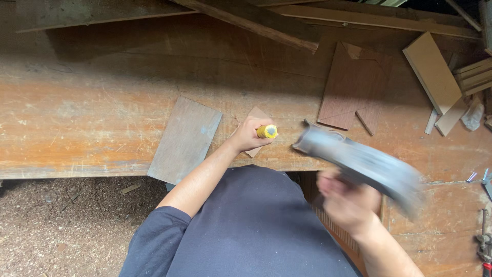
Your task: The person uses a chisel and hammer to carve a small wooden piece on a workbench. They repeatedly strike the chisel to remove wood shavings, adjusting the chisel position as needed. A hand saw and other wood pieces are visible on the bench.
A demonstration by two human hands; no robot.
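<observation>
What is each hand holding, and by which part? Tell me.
The left hand grips a yellow-handled tool by its handle. The right hand holds a blurred grey tool near its rear end.

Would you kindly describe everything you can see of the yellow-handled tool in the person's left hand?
The yellow-handled tool shows only its butt end: a rounded yellow handle, plastic by the look of it, with a grey cap or mark on the end. The left hand is closed around it in a fist, hiding the shaft and tip. It is held above a small brown wooden offcut on the worn wooden bench; whether the tip touches the wood cannot be seen.
</observation>
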